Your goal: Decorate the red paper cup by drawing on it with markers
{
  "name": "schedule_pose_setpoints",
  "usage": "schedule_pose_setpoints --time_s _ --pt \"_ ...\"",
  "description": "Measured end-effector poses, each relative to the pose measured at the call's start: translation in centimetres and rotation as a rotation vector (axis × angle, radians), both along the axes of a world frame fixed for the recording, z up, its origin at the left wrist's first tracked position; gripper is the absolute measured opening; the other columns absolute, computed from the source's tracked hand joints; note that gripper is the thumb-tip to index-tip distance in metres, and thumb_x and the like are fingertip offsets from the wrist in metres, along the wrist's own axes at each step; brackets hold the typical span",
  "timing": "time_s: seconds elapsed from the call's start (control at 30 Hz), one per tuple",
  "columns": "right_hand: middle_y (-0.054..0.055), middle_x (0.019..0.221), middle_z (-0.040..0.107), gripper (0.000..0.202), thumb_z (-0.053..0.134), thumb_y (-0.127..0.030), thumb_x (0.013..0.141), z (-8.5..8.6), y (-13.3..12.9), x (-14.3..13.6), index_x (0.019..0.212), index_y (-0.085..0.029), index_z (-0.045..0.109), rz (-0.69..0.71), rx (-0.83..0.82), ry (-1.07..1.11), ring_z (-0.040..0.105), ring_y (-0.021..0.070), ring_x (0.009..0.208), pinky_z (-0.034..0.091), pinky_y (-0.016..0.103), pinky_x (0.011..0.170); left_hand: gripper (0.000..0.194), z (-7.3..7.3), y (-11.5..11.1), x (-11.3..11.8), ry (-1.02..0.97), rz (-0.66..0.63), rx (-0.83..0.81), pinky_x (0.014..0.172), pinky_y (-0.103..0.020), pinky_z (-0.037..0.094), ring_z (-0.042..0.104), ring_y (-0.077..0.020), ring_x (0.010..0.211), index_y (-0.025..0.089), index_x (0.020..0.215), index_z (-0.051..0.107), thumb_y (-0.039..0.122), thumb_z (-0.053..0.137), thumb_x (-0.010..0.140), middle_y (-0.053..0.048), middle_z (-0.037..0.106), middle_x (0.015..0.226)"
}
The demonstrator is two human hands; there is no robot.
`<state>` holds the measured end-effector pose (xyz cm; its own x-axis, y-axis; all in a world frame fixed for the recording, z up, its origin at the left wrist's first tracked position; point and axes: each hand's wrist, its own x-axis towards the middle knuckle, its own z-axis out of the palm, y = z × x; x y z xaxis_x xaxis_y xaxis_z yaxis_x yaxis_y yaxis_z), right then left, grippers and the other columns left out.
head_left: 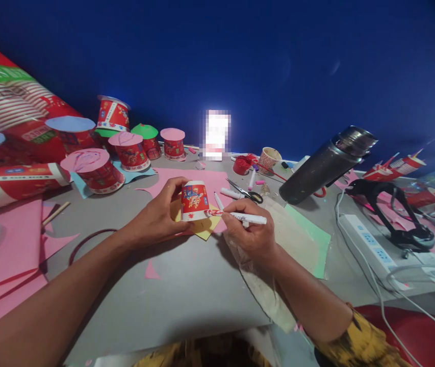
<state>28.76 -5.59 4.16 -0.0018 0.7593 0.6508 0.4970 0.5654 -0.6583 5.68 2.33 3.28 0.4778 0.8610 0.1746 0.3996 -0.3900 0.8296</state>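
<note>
My left hand (158, 211) is wrapped around a red and white printed paper cup (194, 199), holding it just above the table with its white rim low. In my right hand (250, 232) is a white acrylic marker (248, 218), gripped like a pen and pointing left at the cup's lower right side. A red-and-white patterned piece (213, 213) shows between marker and cup; I cannot tell whether it joins either one. Beneath the hands lie yellow paper (205, 232) and pink paper (211, 178). Scissors (248, 192) rest just beyond my right hand.
Upturned cups with paper discs, such as a pink-topped one (94, 171), stand at the left back. Pink sheets (10, 239) lie left. At right are a dark thermos (322, 168), a power strip (370, 242) with cables, and a black strap frame (393, 214). A glowing screen (217, 132) stands behind.
</note>
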Motion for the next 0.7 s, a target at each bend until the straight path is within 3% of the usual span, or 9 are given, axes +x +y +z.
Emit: schedule_pose_setpoints --time_s 0.43,0.7 --pt "0.002 0.079 0.078 0.009 0.07 -0.024 0.093 0.22 -0.18 0.11 0.085 -0.022 0.073 0.048 -0.026 -0.015 0.072 0.0165 0.067 0.056 0.028 0.064 0.089 0.24 -0.25 0.1 -0.022 0.006 -0.048 0.102 -0.05 0.063 0.068 -0.0372 0.129 0.027 0.141 0.046 0.049 0.092 0.069 -0.013 0.063 0.145" --pt "0.0 0.075 0.077 0.011 0.068 -0.023 0.093 0.16 0.01 0.05 0.083 -0.022 0.072 0.034 -0.007 0.004 0.068 0.0141 0.062 0.052 0.026 0.061 0.091 0.15 -0.2 0.04 0.004 0.014 -0.038 0.106 -0.054 0.061 0.067 -0.0385 0.131 0.029 0.141 0.044 0.052 0.093 0.068 -0.013 0.061 0.144"
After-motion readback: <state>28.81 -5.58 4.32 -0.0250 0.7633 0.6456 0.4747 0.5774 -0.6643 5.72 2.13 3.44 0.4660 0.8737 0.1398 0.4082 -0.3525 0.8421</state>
